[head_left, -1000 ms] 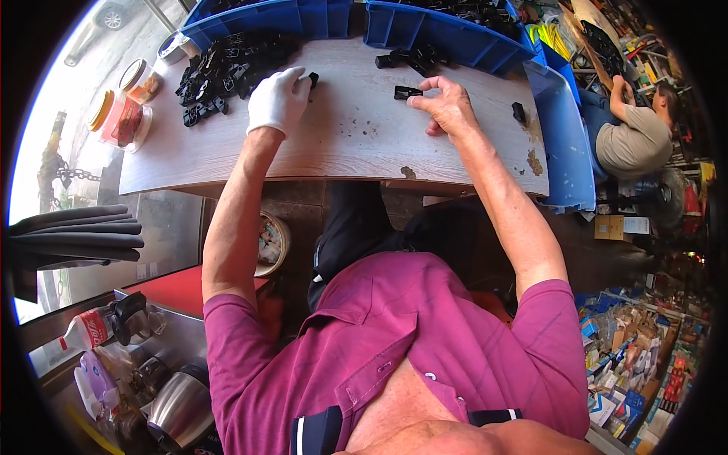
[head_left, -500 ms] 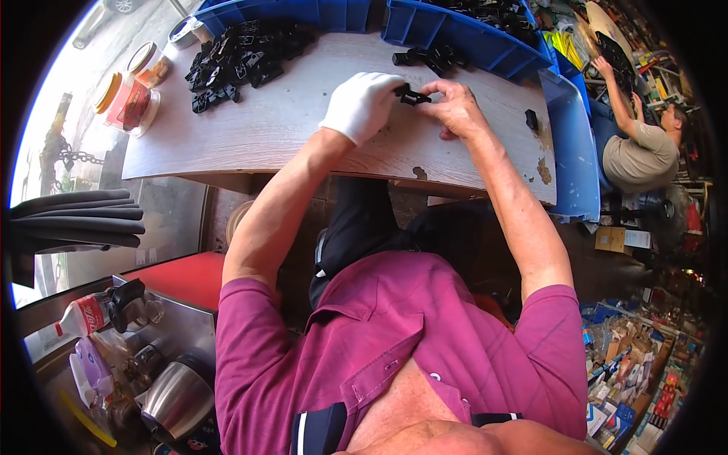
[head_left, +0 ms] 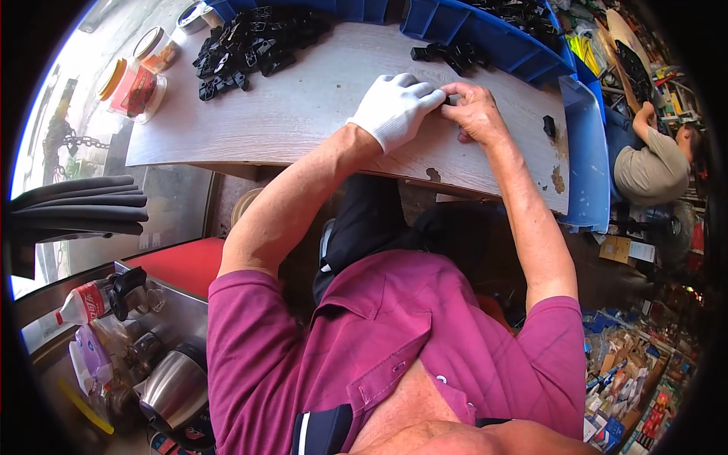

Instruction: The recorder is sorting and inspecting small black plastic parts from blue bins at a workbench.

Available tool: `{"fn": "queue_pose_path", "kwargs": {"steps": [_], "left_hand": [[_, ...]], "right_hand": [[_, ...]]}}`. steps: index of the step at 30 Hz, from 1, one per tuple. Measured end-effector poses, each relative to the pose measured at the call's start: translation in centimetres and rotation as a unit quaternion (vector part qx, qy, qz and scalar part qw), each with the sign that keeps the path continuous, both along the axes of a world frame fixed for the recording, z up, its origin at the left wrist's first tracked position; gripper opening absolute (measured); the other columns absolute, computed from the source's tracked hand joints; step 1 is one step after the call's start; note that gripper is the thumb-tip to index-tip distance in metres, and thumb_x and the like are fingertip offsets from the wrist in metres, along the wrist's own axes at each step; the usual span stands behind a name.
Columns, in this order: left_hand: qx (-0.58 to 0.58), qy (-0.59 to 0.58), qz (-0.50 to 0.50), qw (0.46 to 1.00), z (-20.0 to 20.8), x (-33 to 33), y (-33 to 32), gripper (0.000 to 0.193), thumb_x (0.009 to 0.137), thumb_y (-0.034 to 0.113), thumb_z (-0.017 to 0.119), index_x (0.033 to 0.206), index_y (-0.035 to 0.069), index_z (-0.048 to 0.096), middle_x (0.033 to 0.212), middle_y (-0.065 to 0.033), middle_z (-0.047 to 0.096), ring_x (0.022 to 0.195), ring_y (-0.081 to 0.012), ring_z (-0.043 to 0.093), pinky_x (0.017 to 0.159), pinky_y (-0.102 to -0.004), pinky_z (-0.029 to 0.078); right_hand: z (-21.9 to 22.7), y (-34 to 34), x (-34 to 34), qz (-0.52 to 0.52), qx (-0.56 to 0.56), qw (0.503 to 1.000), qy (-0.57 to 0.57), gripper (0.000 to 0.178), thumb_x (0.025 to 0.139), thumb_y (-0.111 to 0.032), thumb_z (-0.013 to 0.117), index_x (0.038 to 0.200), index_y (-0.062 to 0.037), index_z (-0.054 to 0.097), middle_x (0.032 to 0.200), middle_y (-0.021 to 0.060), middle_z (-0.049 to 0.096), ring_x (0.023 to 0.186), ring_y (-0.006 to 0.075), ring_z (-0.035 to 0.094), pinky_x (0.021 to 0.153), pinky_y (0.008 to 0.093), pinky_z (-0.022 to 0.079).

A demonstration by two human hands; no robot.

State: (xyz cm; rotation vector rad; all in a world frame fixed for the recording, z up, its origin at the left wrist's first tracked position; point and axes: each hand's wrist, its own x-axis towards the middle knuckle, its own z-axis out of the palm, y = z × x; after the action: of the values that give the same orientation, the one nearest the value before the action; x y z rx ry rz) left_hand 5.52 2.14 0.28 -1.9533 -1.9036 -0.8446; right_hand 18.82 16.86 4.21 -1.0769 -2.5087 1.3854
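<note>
My left hand [head_left: 396, 108], in a white glove, and my bare right hand [head_left: 475, 111] meet fingertip to fingertip over the pale wooden board [head_left: 303, 114]. Together they pinch a small black plastic part [head_left: 451, 98], which is mostly hidden by the fingers. A heap of similar black parts [head_left: 246, 47] lies at the board's far left. A smaller cluster of black parts [head_left: 449, 54] sits just beyond my hands. One single black part [head_left: 549, 125] rests near the board's right end.
Blue bins [head_left: 493, 34] with more black parts line the far edge and a blue bin [head_left: 588, 152] the right side. Jars with lids [head_left: 136, 80] stand at the left end. Another person [head_left: 654, 163] sits at the right. A metal kettle [head_left: 174, 387] and bottles are at lower left.
My gloved left hand has come from the heap at the left across to my right hand. Both hands now hold the small part together nearer the board's middle.
</note>
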Motion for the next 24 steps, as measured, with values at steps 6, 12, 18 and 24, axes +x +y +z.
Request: {"fn": "queue_pose_path", "kwargs": {"steps": [6, 12, 18, 24], "left_hand": [[0.029, -0.010, 0.078, 0.996, 0.3, -0.4, -0.8, 0.036, 0.081, 0.009, 0.069, 0.117, 0.012, 0.072, 0.117, -0.0111, 0.071, 0.105, -0.0332, 0.068, 0.086, -0.0446, 0.057], [0.072, 0.135, 0.384, 0.911, 0.8, -11.1, -6.0, 0.024, 0.080, 0.011, 0.065, 0.103, 0.016, 0.071, 0.097, -0.0044, 0.071, 0.088, -0.0307, 0.068, 0.068, -0.0443, 0.057], [0.047, 0.131, 0.365, 0.920, -1.0, -13.9, -7.6, 0.022, 0.083, 0.009, 0.064, 0.104, 0.015, 0.071, 0.098, -0.0068, 0.071, 0.086, -0.0320, 0.069, 0.070, -0.0442, 0.058], [0.115, 0.064, 0.276, 0.952, -1.4, -13.4, -6.8, 0.030, 0.085, 0.006, 0.064, 0.113, 0.015, 0.073, 0.103, -0.0092, 0.073, 0.088, -0.0343, 0.068, 0.076, -0.0434, 0.058]], "right_hand": [[-0.2, 0.1, 0.0, -0.006, 0.015, 1.000, -0.001, 0.034, 0.082, -0.014, 0.077, 0.115, -0.0082, 0.073, 0.067, -0.0002, 0.061, 0.061, 0.0113, 0.060, 0.047, 0.0299, 0.056], [-0.6, 0.0, 0.4, -0.006, 0.039, 0.999, 0.030, 0.038, 0.081, -0.021, 0.084, 0.114, -0.0055, 0.072, 0.065, 0.0010, 0.061, 0.058, 0.0116, 0.060, 0.045, 0.0276, 0.053], [-1.1, 0.2, 0.3, -0.028, 0.040, 0.998, 0.049, 0.036, 0.081, -0.021, 0.084, 0.111, -0.0053, 0.072, 0.066, 0.0007, 0.062, 0.058, 0.0108, 0.060, 0.044, 0.0272, 0.052], [-1.5, 0.2, 0.5, -0.060, 0.032, 0.996, 0.057, 0.036, 0.082, -0.022, 0.084, 0.112, -0.0063, 0.071, 0.069, 0.0023, 0.065, 0.058, 0.0125, 0.061, 0.045, 0.0273, 0.051]]}}
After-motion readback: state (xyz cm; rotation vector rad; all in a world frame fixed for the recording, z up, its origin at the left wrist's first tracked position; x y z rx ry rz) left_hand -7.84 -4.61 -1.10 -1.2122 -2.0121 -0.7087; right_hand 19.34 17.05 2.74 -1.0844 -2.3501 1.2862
